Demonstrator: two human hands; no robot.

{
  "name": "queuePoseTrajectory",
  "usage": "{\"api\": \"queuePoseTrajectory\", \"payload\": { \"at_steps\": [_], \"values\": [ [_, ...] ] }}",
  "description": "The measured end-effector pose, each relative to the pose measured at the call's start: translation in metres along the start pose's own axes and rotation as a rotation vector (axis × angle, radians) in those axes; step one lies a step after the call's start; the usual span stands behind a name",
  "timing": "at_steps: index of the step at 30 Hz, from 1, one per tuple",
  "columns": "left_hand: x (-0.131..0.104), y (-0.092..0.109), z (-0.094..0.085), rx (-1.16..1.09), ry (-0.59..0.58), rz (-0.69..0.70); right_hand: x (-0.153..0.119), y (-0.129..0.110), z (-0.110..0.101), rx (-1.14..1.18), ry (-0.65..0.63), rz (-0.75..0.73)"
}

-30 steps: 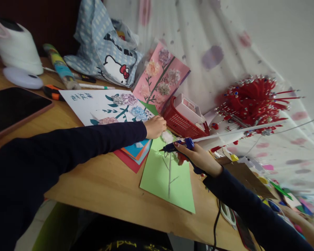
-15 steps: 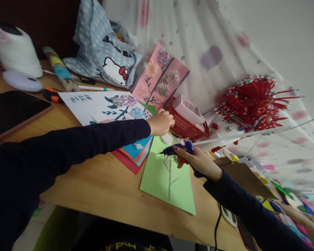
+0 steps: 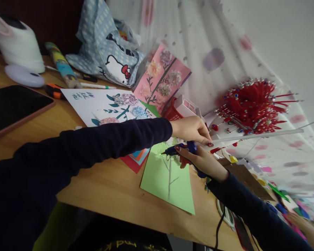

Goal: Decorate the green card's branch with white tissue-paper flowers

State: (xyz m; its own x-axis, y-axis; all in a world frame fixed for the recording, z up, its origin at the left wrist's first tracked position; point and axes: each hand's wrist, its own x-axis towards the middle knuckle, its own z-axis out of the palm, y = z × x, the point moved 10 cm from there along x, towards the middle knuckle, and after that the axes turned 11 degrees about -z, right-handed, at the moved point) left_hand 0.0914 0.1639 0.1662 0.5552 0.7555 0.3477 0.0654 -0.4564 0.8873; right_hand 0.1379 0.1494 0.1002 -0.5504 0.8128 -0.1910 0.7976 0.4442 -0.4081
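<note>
My right hand is closed round the handle of a blue hot glue gun. Its nozzle points left, just over a light green sheet with a drawn grey branch. Clear glue shows near the tip. From the gun's back runs a long, translucent glue stick. Reaching over the top of the gun, my left hand has its thumb and fingers closed on the stick close to where it enters. Pale crumpled paper pieces on the sheet's upper part are partly hidden by my hands.
Behind my left hand stands a red basket with a white box. A pink flower card, a white flower picture, a tablet and scissors lie around. A black cord hangs by my right sleeve. Another person's arm shows far right.
My left hand has moved right, from beside the basket to the glue stick behind the gun. My right hand keeps the glue gun almost in place over the green sheet.
</note>
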Motion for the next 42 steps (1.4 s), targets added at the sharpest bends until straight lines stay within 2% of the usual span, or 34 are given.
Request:
{"api": "queuePoseTrajectory", "payload": {
  "at_steps": [5, 10, 12, 14, 17, 19, 21, 23, 26, 31, 35, 42],
  "values": [
    [0.000, -0.003, -0.008, -0.046, 0.090, 0.026, 0.004, 0.001, -0.004, -0.010, 0.010, -0.038],
    [0.003, -0.003, -0.012, -0.016, 0.077, 0.012, 0.010, 0.007, -0.007, 0.029, 0.054, -0.039],
    [0.002, 0.005, -0.023, 0.050, 0.101, 0.040, 0.011, 0.009, -0.005, 0.040, 0.054, -0.030],
    [-0.001, 0.011, -0.042, 0.148, 0.166, 0.042, 0.012, 0.013, -0.001, 0.034, 0.043, -0.012],
    [-0.005, 0.004, -0.064, 0.392, 0.203, -0.052, 0.012, 0.020, 0.007, 0.023, 0.017, 0.025],
    [-0.006, -0.016, -0.068, 0.588, 0.157, -0.143, 0.012, 0.023, 0.012, 0.038, 0.006, 0.032],
    [-0.006, -0.048, -0.062, 0.767, 0.029, -0.257, 0.011, 0.024, 0.014, 0.072, 0.001, 0.033],
    [-0.010, -0.079, -0.050, 0.865, -0.137, -0.340, 0.008, 0.025, 0.015, 0.102, -0.010, 0.053],
    [-0.017, -0.110, -0.043, 0.945, -0.258, -0.458, 0.004, 0.021, 0.015, 0.131, -0.031, 0.049],
    [-0.019, -0.121, -0.045, 0.891, -0.278, -0.540, 0.004, 0.017, 0.013, 0.130, -0.009, -0.008],
    [-0.020, -0.128, -0.044, 0.953, -0.322, -0.583, 0.005, 0.022, 0.016, 0.091, -0.007, -0.001],
    [-0.021, -0.126, -0.041, 0.998, -0.367, -0.536, -0.003, 0.031, 0.016, 0.088, -0.030, 0.031]
  ]
}}
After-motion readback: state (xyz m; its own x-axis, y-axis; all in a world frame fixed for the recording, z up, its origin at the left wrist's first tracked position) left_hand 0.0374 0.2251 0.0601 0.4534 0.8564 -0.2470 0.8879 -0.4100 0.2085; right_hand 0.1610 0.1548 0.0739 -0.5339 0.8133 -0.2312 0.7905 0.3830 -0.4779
